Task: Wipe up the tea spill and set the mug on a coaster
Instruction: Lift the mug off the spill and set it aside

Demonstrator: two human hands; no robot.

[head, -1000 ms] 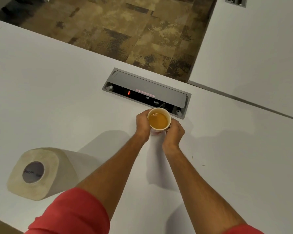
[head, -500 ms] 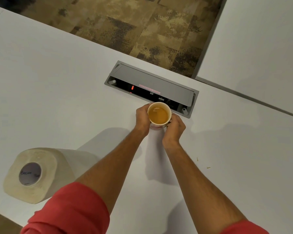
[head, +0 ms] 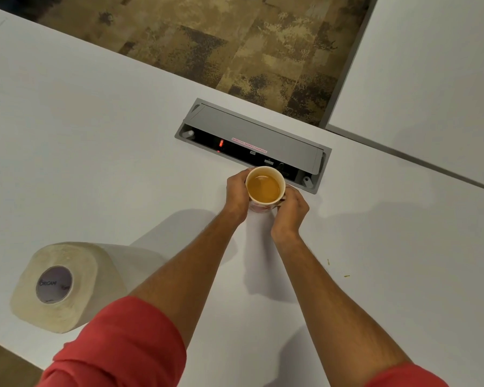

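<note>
Mug (head: 265, 188) clasped just before the power box (head: 253, 143)
It is gripped by left hand (head: 236, 192) and right hand (head: 291, 210); nearly full, probably ceramic; best held level, by its sides.

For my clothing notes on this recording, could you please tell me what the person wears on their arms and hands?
Both arms carry red sleeves, the left sleeve and the right sleeve, pushed up near the elbows so the forearms are bare. The left hand and right hand are bare: no gloves, and no watch, ring or bracelet shows.
</note>
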